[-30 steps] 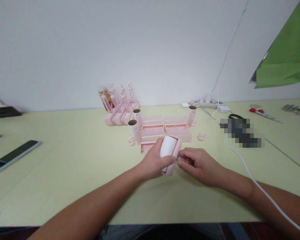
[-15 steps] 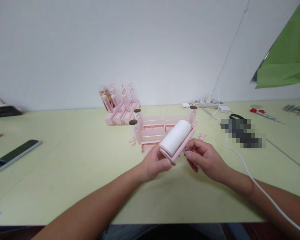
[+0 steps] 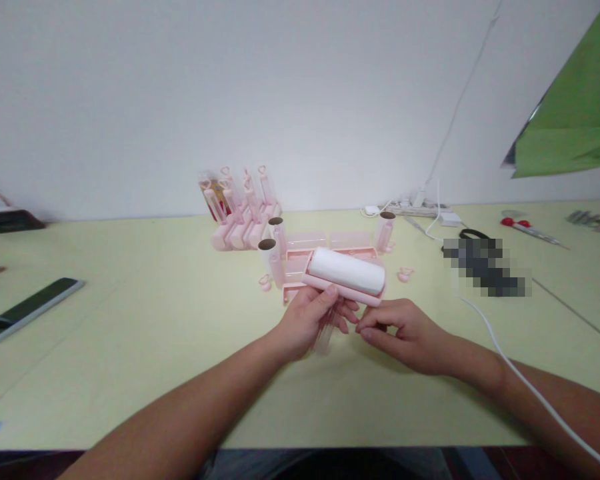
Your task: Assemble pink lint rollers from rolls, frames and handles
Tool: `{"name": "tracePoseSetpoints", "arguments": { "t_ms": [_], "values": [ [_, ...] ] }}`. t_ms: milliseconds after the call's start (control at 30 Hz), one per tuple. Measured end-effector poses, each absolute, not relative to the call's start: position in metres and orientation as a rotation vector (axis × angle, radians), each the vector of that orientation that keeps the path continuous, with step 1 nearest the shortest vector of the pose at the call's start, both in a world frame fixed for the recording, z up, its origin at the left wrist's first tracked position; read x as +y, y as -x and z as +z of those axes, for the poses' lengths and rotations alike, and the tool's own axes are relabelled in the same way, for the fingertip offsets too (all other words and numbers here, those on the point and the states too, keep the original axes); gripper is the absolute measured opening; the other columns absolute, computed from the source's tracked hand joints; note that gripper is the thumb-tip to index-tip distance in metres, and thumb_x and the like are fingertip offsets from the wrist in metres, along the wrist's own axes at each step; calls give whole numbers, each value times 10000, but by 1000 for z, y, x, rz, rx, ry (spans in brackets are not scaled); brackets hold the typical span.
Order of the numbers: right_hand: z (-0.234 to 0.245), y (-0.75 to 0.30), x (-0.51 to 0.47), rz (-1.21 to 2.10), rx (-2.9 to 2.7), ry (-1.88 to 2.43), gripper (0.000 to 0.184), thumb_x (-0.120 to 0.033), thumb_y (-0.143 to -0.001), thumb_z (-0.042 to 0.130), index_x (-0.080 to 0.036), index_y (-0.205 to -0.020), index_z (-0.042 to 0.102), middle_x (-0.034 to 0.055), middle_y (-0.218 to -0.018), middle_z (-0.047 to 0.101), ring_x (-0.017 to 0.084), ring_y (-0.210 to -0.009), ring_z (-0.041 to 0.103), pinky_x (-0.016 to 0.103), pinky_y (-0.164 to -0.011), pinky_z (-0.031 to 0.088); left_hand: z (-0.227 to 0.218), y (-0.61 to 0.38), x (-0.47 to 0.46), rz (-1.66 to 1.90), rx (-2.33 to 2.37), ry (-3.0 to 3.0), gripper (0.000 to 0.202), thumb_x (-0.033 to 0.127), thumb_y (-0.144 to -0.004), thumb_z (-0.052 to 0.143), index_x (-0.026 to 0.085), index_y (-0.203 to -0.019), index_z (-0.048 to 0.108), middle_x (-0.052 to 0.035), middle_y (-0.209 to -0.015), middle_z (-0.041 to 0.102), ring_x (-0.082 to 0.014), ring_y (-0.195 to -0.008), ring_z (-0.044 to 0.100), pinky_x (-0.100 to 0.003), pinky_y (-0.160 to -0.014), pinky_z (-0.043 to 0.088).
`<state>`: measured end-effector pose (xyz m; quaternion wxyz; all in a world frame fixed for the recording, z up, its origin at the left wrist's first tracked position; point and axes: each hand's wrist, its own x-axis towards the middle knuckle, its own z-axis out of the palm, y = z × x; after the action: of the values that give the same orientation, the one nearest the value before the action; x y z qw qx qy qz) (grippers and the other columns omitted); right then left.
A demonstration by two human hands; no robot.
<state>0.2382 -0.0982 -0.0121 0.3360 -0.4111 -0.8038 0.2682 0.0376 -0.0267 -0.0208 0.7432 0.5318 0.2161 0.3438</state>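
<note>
My left hand (image 3: pixel 307 319) is closed round a pink lint roller (image 3: pixel 347 275) whose white paper roll now lies crosswise above my fingers; its clear handle points down toward me. My right hand (image 3: pixel 403 331) sits just right of it, fingers curled and pinched at the roller's underside near the handle. What the right fingertips grip is hidden. Both hands hover over the pale yellow table (image 3: pixel 145 320), just in front of a cluster of pink roller frames (image 3: pixel 307 253) and spare rolls (image 3: pixel 269 257).
Assembled pink rollers (image 3: pixel 240 213) stand at the back by the wall. A phone (image 3: pixel 27 310) lies at the left. A white cable (image 3: pixel 510 363) crosses my right forearm. Power strip (image 3: pixel 420 208), red scissors (image 3: pixel 523 227) and a green sheet (image 3: pixel 570 127) are at the right.
The roller has been turned from pointing away from me to lying sideways, roll up. My right hand dropped lower, under its right end.
</note>
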Motion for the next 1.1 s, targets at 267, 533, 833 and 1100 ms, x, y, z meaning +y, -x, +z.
{"name": "tracePoseSetpoints", "arguments": {
  "t_ms": [267,533,833,1100],
  "values": [
    [-17,-282,-62,155,-1857,1374,157,-271,-884,570,-189,-956,683,71,-930,697,207,-841,637,319,-744,478,-18,-34,-26,616,501,-1192,536,625,-831,591,97,-735,594,-32,-632,596,-70,-381,483,-196,-362,316],
    [-26,-320,-38,-136,-1813,1628,258,-271,-847,556,-197,-1050,696,104,-1105,699,298,-1043,624,458,-943,460,-22,-34,-26,510,520,-1283,578,670,-836,535,108,-711,588,-13,-496,528,-80,-363,443,-201,-376,303],
    [-42,-338,-24,-67,-1926,1749,394,-235,-796,566,-152,-1169,661,149,-1196,669,317,-1106,618,473,-990,461,-23,-34,-22,538,534,-1290,563,667,-837,535,120,-711,578,-1,-472,514,-84,-348,439,-198,-358,294],
    [-53,-304,-32,-9,-2110,1381,445,-278,-841,603,-174,-1273,592,151,-1357,585,289,-1275,514,487,-1077,387,-27,-35,-20,461,581,-1305,552,656,-829,563,117,-713,592,0,-438,517,-79,-338,436,-189,-357,299]
  ]
}}
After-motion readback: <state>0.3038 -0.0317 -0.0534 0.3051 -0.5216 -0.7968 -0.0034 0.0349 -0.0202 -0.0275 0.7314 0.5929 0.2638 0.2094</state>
